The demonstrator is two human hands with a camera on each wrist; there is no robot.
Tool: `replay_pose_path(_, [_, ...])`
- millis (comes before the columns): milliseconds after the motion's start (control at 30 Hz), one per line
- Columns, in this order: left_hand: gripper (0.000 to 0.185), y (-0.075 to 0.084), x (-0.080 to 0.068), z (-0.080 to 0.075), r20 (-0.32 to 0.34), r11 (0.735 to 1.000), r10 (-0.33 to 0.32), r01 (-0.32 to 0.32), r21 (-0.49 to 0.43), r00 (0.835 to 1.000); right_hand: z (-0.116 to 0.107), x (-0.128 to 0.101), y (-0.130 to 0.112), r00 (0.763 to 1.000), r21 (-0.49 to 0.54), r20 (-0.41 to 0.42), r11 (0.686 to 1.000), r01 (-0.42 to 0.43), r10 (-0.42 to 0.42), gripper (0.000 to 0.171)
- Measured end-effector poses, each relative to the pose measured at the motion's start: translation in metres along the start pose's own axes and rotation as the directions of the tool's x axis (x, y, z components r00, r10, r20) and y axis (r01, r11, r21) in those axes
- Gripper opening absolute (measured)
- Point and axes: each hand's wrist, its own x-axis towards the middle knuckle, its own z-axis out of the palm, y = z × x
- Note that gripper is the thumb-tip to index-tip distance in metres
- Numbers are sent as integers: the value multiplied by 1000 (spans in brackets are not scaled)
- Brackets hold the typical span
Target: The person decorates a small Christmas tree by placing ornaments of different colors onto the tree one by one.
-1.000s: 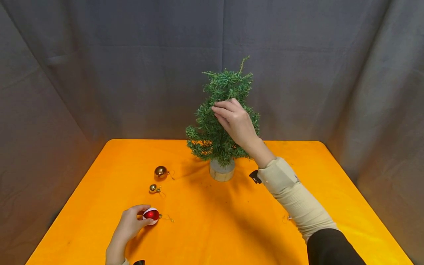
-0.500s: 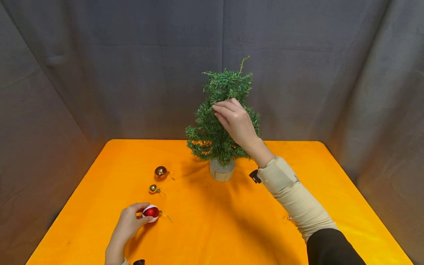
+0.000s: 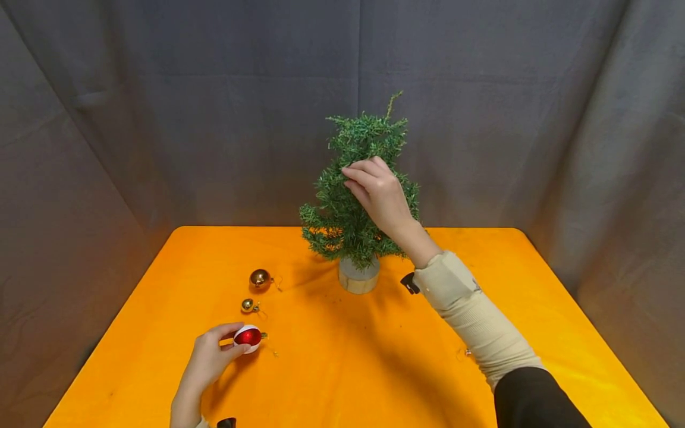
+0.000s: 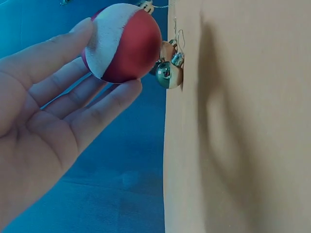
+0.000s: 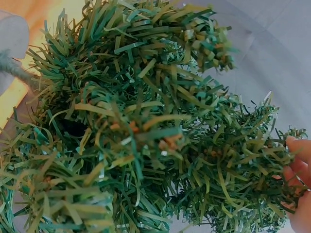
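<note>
Between the thumb and fingers of my left hand [image 3: 211,353] is a red-and-white Christmas bauble [image 3: 248,337], its gold cap pointing right and a thin loop trailing from it. The left wrist view shows the bauble [image 4: 133,46] raised over the table, with its shadow apart from it. A small green artificial Christmas tree [image 3: 350,229] stands upright at the back. My right hand [image 3: 381,193] reaches to its front and pinches a branch. In the right wrist view, those fingers [image 5: 299,150] are at the branch's end at the right edge, partly hidden by needles.
A larger bronze-gold bauble [image 3: 260,279] and a smaller gold bauble [image 3: 247,305] lie left of the tree's round wooden base [image 3: 358,278]. A tiny shiny piece [image 3: 468,352] lies beside the right sleeve. Grey curtains [image 3: 241,119] surround the orange table [image 3: 332,380].
My left hand has lifted the red-and-white bauble a little off the table and moved it slightly farther from me. My right hand has stayed almost still on the branch.
</note>
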Motion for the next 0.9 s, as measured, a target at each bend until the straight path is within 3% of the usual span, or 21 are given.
replay_pose_path(167, [41, 2, 1, 1, -15, 997, 17, -18, -71, 1000, 1, -1, 1, 1000, 5, -3, 1000, -6, 6, 17])
replay_pose_path(600, [42, 14, 9, 7, -85, 980, 111, -123, -154, 990, 3, -2, 3, 1000, 7, -2, 1000, -15, 15, 15])
replay_pose_path(900, [41, 23, 14, 10, -128, 966, 84, -112, -231, 988, 5, -3, 5, 1000, 12, -8, 1000, -4, 4, 15])
